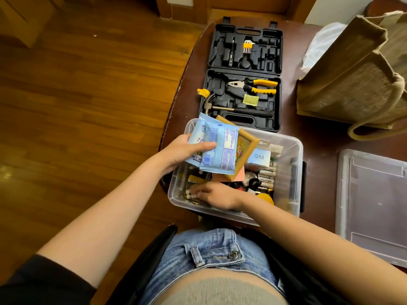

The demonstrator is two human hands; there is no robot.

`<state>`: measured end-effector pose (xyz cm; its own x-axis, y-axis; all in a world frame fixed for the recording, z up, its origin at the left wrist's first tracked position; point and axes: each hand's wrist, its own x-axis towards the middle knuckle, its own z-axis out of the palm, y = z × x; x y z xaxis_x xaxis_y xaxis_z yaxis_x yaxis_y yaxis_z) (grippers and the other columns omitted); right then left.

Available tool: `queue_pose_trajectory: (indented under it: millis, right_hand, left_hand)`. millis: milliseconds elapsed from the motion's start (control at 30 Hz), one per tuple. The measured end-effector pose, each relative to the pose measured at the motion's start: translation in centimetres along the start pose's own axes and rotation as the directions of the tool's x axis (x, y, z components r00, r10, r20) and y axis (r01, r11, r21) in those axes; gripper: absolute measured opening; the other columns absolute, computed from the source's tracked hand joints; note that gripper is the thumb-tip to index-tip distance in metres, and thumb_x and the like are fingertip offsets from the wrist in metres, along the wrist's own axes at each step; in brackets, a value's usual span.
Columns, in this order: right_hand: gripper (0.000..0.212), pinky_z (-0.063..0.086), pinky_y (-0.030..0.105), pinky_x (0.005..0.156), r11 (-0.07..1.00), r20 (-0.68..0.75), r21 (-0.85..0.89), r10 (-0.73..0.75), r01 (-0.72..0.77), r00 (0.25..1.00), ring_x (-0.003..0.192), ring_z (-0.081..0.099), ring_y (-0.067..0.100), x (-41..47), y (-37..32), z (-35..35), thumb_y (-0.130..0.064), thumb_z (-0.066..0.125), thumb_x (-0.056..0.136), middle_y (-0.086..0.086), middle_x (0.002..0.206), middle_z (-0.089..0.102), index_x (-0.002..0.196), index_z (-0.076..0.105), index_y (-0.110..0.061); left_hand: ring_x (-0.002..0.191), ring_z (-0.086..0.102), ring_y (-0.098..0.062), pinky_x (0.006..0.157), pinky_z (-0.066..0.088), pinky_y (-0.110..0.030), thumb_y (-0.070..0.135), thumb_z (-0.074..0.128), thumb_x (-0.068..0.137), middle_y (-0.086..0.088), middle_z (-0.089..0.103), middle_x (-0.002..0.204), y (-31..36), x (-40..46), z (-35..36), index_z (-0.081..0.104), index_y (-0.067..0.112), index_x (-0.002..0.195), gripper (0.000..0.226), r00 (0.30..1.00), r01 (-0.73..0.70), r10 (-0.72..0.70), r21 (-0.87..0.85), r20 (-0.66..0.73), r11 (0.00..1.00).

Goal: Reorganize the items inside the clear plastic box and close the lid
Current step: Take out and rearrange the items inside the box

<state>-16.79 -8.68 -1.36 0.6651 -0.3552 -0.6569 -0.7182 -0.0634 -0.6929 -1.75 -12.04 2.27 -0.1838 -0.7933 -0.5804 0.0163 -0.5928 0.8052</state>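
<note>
Head view: your left hand holds two light blue wet wipe packs over the clear plastic box on the brown table, long sides pointing away from you. Your right hand reaches inside, fingers bent, touching a small tube.

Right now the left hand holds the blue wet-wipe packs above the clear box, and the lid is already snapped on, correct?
Not quite. The head view shows the left hand holding the wet-wipe packs above the clear box, but the lid lies on the table beside it, off.
</note>
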Motion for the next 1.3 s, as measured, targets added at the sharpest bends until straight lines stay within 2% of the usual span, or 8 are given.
queue_pose_trajectory:
  millis: [133,300,567,800,900,1000,1167,1300]
  right_hand:
    - [0.039,0.036,0.042,0.105,0.969,0.113,-0.236,0.097,-0.068,0.989,0.126,0.043,0.034,4.4,-0.3,1.3,-0.010,0.037,0.097,0.019,0.140,0.043,0.135,0.044,-0.004]
    - [0.040,0.047,0.034,0.083,0.930,0.115,-0.347,0.172,-0.122,0.978,0.103,0.053,0.028,6.7,0.2,2.1,-0.013,0.044,0.093,0.016,0.125,0.051,0.132,0.044,-0.004]
    - [0.036,0.039,0.037,0.099,0.942,0.153,-0.313,0.176,-0.121,0.972,0.121,0.047,0.035,5.5,0.2,1.8,-0.016,0.038,0.100,0.020,0.135,0.048,0.132,0.046,-0.001]
    - [0.027,0.034,0.021,0.079,0.994,-0.048,-0.112,0.012,-0.017,0.999,0.102,0.049,0.016,-2.5,1.7,-0.3,-0.017,0.047,0.097,0.011,0.122,0.056,0.121,0.053,-0.004]
    - [0.012,0.038,0.031,0.074,0.989,-0.105,-0.096,0.100,-0.111,0.989,0.087,0.050,0.018,-6.2,3.9,-1.5,-0.020,0.048,0.097,0.004,0.094,0.055,0.095,0.054,-0.010]
    - [0.023,0.032,0.031,0.064,0.954,-0.178,-0.163,0.224,-0.253,0.958,0.075,0.044,0.020,-8.3,5.7,-3.2,-0.022,0.047,0.097,0.001,0.077,0.047,0.076,0.042,-0.014]
    - [0.018,0.037,0.030,0.057,0.751,-0.450,-0.360,0.380,-0.554,0.808,0.073,0.050,0.027,-7.0,7.7,-4.0,-0.001,0.045,0.090,0.008,0.078,0.051,0.074,0.044,-0.010]
    - [0.025,0.043,0.032,0.060,0.637,-0.588,-0.399,0.374,-0.659,0.717,0.090,0.064,0.031,-5.4,7.7,-4.2,0.008,0.048,0.085,0.014,0.103,0.063,0.104,0.060,-0.002]
  left_hand:
    - [0.094,0.070,-0.013,0.075,0.056,-0.024,0.028,0.074,0.078,0.004,0.074,0.100,0.0,0.1,-0.1,0.066,0.022,0.103,0.026,1.000,0.013,-0.013,0.023,0.002,1.000]
    - [0.093,0.070,-0.010,0.075,0.054,-0.023,0.029,0.073,0.081,0.007,0.074,0.099,0.1,-0.1,-0.1,0.066,0.025,0.102,0.023,1.000,0.023,-0.023,0.047,-0.012,0.999]
    - [0.091,0.070,-0.007,0.070,0.055,-0.019,0.029,0.072,0.082,0.010,0.074,0.097,0.0,-0.2,-0.4,0.065,0.026,0.103,0.022,1.000,0.017,-0.018,0.041,0.013,0.999]
    - [0.092,0.070,-0.010,0.068,0.055,-0.019,0.031,0.074,0.077,0.007,0.074,0.099,0.2,0.1,-1.0,0.066,0.022,0.104,0.030,0.999,0.004,-0.007,0.052,0.050,0.999]
    - [0.091,0.070,-0.010,0.066,0.055,-0.018,0.036,0.075,0.067,0.006,0.074,0.099,0.3,0.2,-1.3,0.066,0.022,0.105,0.041,0.996,0.001,-0.006,0.055,0.087,0.998]
    - [0.091,0.071,-0.010,0.066,0.055,-0.019,0.038,0.076,0.065,0.006,0.074,0.099,0.3,0.4,-1.4,0.066,0.022,0.106,0.045,0.995,-0.001,-0.006,0.061,0.101,0.998]
    - [0.090,0.071,-0.011,0.065,0.054,-0.018,0.036,0.076,0.065,0.006,0.074,0.099,0.2,0.4,-1.3,0.065,0.022,0.106,0.045,0.994,-0.011,0.005,0.054,0.108,0.998]
    - [0.092,0.071,-0.013,0.068,0.055,-0.020,0.036,0.076,0.064,0.003,0.074,0.100,0.3,0.3,-1.2,0.066,0.019,0.106,0.046,0.994,-0.016,0.010,0.056,0.109,0.998]
